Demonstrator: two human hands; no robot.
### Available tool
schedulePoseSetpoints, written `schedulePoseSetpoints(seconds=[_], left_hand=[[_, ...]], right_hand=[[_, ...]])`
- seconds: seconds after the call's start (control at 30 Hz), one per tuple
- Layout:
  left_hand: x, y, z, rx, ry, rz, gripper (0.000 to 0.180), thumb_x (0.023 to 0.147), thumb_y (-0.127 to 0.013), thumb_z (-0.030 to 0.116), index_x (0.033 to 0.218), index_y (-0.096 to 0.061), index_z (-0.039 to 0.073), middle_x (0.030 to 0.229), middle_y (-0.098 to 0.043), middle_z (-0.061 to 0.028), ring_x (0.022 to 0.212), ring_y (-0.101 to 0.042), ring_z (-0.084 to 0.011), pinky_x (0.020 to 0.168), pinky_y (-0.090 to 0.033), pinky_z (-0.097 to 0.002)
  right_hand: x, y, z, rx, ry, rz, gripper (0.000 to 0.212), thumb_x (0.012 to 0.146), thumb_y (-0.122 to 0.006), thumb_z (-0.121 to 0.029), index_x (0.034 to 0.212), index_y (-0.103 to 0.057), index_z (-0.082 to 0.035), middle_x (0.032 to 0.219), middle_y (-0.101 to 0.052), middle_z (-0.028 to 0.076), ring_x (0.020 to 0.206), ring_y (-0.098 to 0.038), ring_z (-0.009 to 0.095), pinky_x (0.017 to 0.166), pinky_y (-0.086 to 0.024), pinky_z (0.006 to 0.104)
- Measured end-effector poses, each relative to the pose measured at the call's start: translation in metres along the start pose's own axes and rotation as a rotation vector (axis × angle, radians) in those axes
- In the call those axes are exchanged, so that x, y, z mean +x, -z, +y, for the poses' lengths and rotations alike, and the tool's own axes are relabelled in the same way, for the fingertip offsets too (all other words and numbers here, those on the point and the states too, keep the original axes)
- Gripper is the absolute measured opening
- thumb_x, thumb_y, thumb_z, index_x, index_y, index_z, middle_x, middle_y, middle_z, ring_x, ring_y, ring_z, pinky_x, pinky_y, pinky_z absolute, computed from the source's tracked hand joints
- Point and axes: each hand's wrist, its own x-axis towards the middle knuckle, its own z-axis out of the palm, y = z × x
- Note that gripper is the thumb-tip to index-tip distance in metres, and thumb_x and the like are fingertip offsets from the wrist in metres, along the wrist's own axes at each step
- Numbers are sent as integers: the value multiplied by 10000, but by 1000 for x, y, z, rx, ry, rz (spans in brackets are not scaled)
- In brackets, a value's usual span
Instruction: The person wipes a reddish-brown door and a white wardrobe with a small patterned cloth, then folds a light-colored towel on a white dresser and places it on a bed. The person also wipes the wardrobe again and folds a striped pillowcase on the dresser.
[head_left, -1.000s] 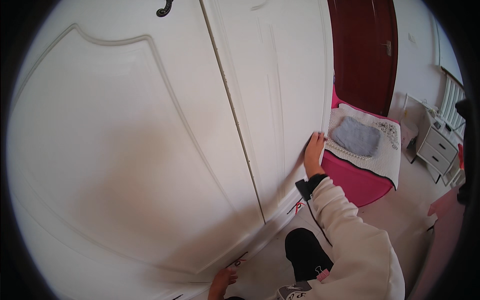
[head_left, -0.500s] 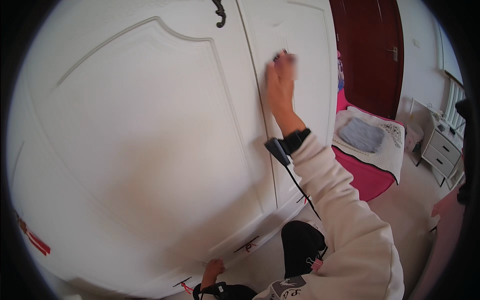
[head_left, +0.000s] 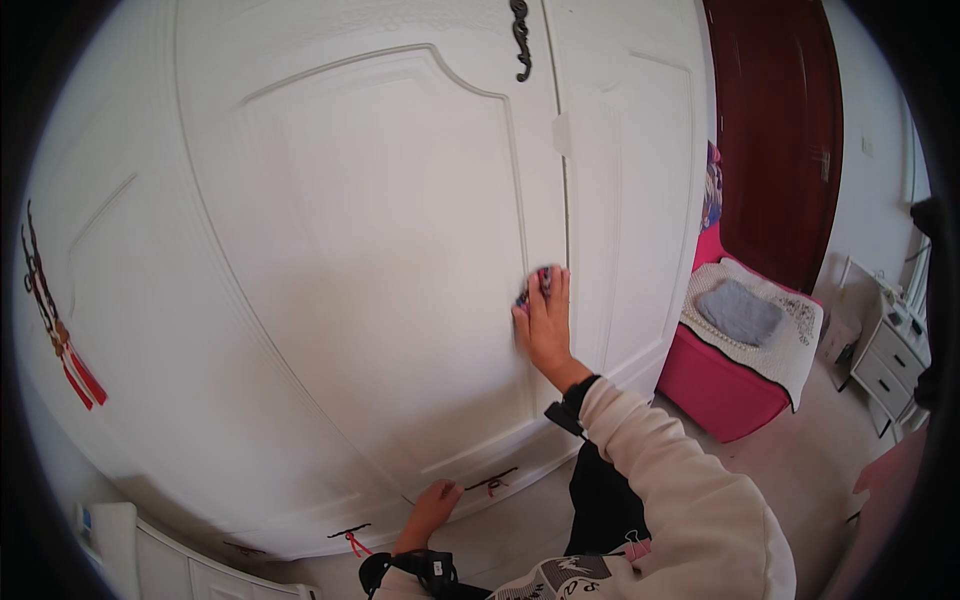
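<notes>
A white wardrobe door [head_left: 400,230] with a raised curved panel moulding stands in front of me. My right hand [head_left: 548,325] presses a crumpled, dark purple-and-pink patterned cloth [head_left: 543,274] against the door's right edge, beside the seam. Its fingers lie over the cloth, hiding most of it. Low down, my left hand [head_left: 432,505] is by the bottom of the wardrobe, near a dark drawer handle [head_left: 492,479] with a red tassel. The left fingers are curled, and whatever they may hold is hidden.
An ornate black handle [head_left: 520,40] is high on the door. Another handle with a red tassel [head_left: 80,378] hangs at far left. To the right are a pink seat [head_left: 720,395] with a grey cushion [head_left: 742,310], a dark red door [head_left: 780,130] and a white drawer cabinet [head_left: 885,360].
My right hand has come down with the cloth, from high on the right-hand door to the middle door's edge. The view has shifted left; my left hand stays low by the wardrobe.
</notes>
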Motion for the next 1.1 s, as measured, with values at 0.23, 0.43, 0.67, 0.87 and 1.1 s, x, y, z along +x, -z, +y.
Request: schedulePoseSetpoints(seconds=[0.23,0.43,0.67,0.87,1.1], left_hand=[[7,13,-39,115,6,-50,471,919,-624,440,1105,-650,9,1022,-691,-209,974,-668,-363,853,-516,-425],[4,13,-72,159,31,-34,503,903,-621,466,1088,-648,0,1044,-671,-228,979,-639,-404,846,-501,-453],[2,6,-64,165,29,-111,524,892,-612,497,1081,-652,10,1044,-666,-229,995,-627,-416,859,-497,-463],[3,7,-77,294,96,-146,594,880,-620,521,1115,-646,-25,1112,-661,-255,1075,-622,-416,914,-499,-476],[11,9,-101,411,72,-133,573,879,-598,538,1045,-679,-5,1096,-657,-255,1038,-616,-442,898,-495,-496]], right_hand=[[57,-11,-10,-19,8,-33,559,935,-593,-138,1450,-426,3,1539,-258,321,1409,-217,551,1160,-194,595],[228,-27,-50,99,260,169,413,928,-599,-109,1308,-521,32,1345,-469,276,1277,-407,485,1107,-306,525],[249,-35,-88,-463,504,143,204,879,-562,-67,1078,-582,-26,1084,-565,169,1025,-542,330,912,-447,398],[97,-28,-112,29,526,-163,329,809,-594,-82,1135,-626,-42,1139,-599,167,1042,-561,351,930,-448,480],[-13,-7,-84,169,766,-368,401,827,-702,-276,1169,-636,-76,1463,-467,136,1357,-410,354,1124,-315,507]])
